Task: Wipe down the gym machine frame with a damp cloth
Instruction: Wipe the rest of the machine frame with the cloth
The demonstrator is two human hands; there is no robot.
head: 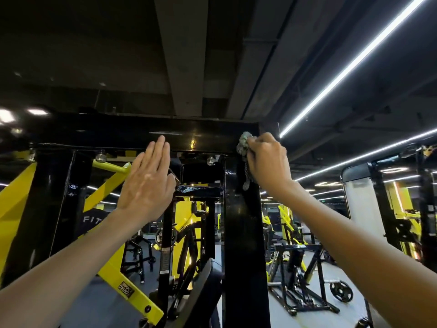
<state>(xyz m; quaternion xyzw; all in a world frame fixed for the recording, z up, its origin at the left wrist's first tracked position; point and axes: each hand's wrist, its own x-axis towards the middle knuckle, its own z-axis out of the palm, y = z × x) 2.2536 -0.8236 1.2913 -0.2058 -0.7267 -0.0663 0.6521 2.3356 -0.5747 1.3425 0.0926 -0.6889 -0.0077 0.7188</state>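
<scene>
Up at the top corner of the black machine frame point(201, 133), grey cloth point(243, 146) bunched in right grip point(267, 159), fingers curled round it, held against crossbeam-upright joint. Well left of that grip, left grip point(146, 183) released, fingers straight, raised before crossbeam.

The room is dim overall. Long white linear ceiling strip lights point(354, 60) at upper right supply most of the illumination and are overexposed. The dark concrete ceiling point(94, 55) shows little detail. The glossy black steel crossbeam point(142, 132) carries small specular highlights. Wide-angle distortion bends straight lines near the edges. The far-left area is softly blurred.
</scene>
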